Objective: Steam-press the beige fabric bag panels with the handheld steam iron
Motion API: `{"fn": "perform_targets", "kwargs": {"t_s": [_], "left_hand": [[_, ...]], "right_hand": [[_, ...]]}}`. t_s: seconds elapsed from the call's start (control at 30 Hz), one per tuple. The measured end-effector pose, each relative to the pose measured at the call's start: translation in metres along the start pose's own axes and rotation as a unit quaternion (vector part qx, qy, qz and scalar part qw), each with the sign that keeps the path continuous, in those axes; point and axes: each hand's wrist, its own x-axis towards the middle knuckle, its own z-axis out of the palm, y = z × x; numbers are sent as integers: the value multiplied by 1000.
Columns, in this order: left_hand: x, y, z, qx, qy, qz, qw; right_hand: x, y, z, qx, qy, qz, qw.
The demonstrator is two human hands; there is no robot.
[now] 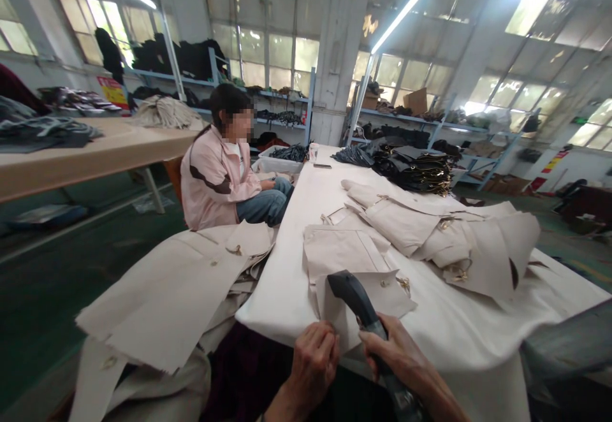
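Note:
In the head view my right hand (394,349) is wrapped around the handle of a black handheld tool with a curved, flat-ended head (356,291). What kind of tool it is I cannot make out. The head is over a beige fabric piece (342,253) with a stitched flap and brass-coloured metal fittings, lying at the table's near edge. Just left of the tool, my left hand (313,358) is closed, its fingertips pinching the near edge of that piece. Part of the fabric is hidden behind the tool and my hands.
Beige pieces with metal fittings are heaped at right (425,231) and left (191,282) of the white-covered table (272,301). A stack of black pieces (415,167) stands farther back, near a phone (322,166). A person in a pink jacket (215,173) sits at the table's left side.

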Motion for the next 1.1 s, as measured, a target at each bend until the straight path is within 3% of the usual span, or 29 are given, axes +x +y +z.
{"fn": "perform_targets", "kwargs": {"t_s": [0.13, 0.23, 0.37, 0.47, 0.57, 0.73, 0.87, 1.1], "left_hand": [[20, 4, -6, 74, -38, 17, 996], [57, 3, -3, 117, -78, 17, 990], [108, -10, 28, 185, -196, 1, 963], [124, -19, 52, 177, -242, 37, 953], [119, -13, 57, 170, -269, 114, 941], [89, 20, 36, 181, -270, 266, 908], [75, 29, 32, 171, -274, 362, 875], [73, 24, 34, 176, -254, 378, 873]], "right_hand": [[-29, -9, -23, -21, 41, -22, 999], [-56, -7, -41, -30, 88, 6, 996], [-88, 8, -55, -36, 133, 37, 990], [-107, 22, -60, -36, 144, 52, 988], [-122, 32, -65, -39, 150, 66, 986], [-136, 35, -71, -43, 163, 66, 984], [-139, 28, -66, -7, 163, 67, 984], [-142, 20, -53, -30, 158, 64, 985]]}}
